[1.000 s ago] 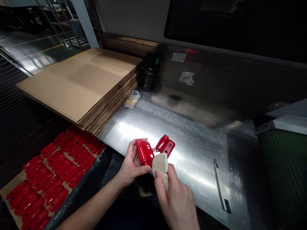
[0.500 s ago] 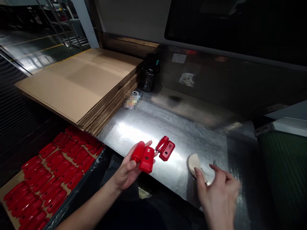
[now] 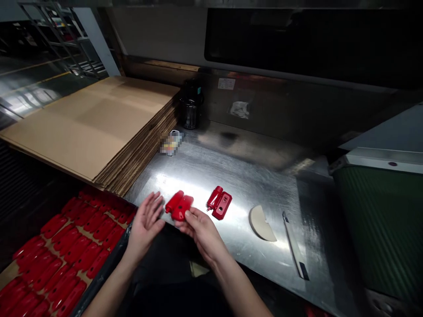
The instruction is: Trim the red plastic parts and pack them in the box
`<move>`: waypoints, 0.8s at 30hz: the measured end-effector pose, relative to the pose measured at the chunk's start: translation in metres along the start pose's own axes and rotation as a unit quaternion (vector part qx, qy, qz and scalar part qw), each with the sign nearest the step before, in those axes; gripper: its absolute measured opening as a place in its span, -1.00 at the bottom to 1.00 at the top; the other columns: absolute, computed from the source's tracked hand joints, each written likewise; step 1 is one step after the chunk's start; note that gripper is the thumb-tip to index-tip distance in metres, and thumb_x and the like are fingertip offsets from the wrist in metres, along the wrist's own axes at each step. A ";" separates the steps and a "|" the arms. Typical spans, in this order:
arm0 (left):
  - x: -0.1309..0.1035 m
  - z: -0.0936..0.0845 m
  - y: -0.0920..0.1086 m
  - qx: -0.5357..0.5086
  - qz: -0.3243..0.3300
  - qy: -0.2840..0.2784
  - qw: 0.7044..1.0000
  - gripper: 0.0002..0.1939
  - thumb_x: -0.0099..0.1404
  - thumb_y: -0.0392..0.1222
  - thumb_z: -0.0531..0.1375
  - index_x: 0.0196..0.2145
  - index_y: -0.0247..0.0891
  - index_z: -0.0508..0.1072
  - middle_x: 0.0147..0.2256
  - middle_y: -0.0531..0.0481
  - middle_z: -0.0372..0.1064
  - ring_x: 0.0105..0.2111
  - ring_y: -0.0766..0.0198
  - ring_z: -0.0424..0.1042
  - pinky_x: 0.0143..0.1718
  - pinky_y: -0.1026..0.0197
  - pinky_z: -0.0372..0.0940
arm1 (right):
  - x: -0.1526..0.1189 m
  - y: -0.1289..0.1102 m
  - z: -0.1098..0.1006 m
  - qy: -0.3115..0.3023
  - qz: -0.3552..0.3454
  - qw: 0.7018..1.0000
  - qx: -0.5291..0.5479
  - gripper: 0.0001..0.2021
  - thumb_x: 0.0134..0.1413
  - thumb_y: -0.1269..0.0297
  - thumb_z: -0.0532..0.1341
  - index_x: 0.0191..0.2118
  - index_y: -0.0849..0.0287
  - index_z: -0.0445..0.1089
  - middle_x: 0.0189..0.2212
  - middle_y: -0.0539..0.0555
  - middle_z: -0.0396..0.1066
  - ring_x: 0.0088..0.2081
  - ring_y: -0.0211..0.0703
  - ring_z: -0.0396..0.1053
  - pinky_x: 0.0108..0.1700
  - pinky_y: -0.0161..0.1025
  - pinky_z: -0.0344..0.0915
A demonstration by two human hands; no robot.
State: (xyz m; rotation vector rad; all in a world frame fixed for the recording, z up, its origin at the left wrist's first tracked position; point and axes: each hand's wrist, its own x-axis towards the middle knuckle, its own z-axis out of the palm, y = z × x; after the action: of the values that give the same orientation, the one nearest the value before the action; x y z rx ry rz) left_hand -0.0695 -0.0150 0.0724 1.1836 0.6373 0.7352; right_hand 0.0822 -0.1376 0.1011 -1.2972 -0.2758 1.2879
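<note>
Between thumb and fingers, my right hand (image 3: pixel 198 226) holds a glossy red plastic part (image 3: pixel 180 206) above the metal table's near edge. The part has a rounded barrel beside a flatter body with a dark hole. Just left of it, my left hand (image 3: pixel 147 222) is open with its fingers spread, apart from the part. A second red part (image 3: pixel 219 202) of like shape lies on the table to the right. Farther right rest a cream half-round piece (image 3: pixel 261 223) and a slim pale tool with dark ends (image 3: pixel 294 246), neither touched by a hand.
A stack of cardboard sheets (image 3: pixel 95 123) stands at the left. Below it, a lined box holds many red parts (image 3: pixel 66 246). A dark lidded jar (image 3: pixel 191 105) and a blurred-out item (image 3: pixel 172 143) sit at the table's back. A green ribbed belt (image 3: pixel 380 233) borders the right.
The red part has passed from my left hand to my right. My right hand has left the cream piece and moved left; my left hand has opened. The view has shifted somewhat.
</note>
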 end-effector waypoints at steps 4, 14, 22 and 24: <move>-0.011 -0.020 0.005 0.076 0.046 0.113 0.990 -0.65 0.43 -0.07 0.40 0.12 -0.07 0.51 -0.09 0.07 0.56 -0.08 0.36 0.58 0.00 0.43 0.45 | -0.004 -0.022 0.003 0.055 -0.060 0.971 -0.226 -0.69 0.34 0.16 0.21 0.06 0.20 0.48 -0.18 0.21 0.61 -0.14 0.15 0.59 0.07 0.16 0.47; -0.016 0.043 0.001 0.175 -0.037 -0.094 0.979 -0.74 0.42 0.02 0.36 -0.22 -0.22 0.73 -0.33 -0.07 0.57 -0.31 0.21 0.51 -0.23 0.23 0.37 | -0.015 -0.039 -0.091 0.196 -0.142 0.834 -0.497 0.02 -0.06 0.39 0.48 0.48 0.50 0.04 0.48 0.50 0.05 0.51 0.44 -0.07 0.53 0.31 -0.08; -0.001 0.086 0.000 0.036 -0.161 -0.260 0.951 0.21 -0.08 0.26 0.63 0.43 -0.06 0.28 0.39 -0.26 0.25 0.30 -0.16 0.36 0.29 -0.08 0.32 | -0.080 0.000 -0.072 0.105 -0.127 0.930 -0.330 0.09 0.08 -0.07 0.44 0.56 0.07 -0.13 0.53 0.25 0.04 0.48 0.20 0.13 0.48 0.17 0.20; -0.013 0.091 -0.001 -0.037 -0.194 -0.301 0.933 0.24 -0.14 0.28 0.65 0.41 -0.04 0.29 0.39 -0.27 0.26 0.37 -0.24 0.28 0.38 -0.15 0.22 | -0.094 0.025 -0.068 0.100 -0.124 0.952 -0.261 0.14 0.04 -0.14 0.48 0.57 0.06 -0.13 0.53 0.26 0.03 0.49 0.23 0.11 0.50 0.19 0.14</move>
State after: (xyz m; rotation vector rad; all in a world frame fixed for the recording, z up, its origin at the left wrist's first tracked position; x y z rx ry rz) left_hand -0.0066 -0.0784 0.0958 1.0922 0.3034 0.0427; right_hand 0.0878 -0.2559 0.1023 -1.7624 -0.6452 0.8854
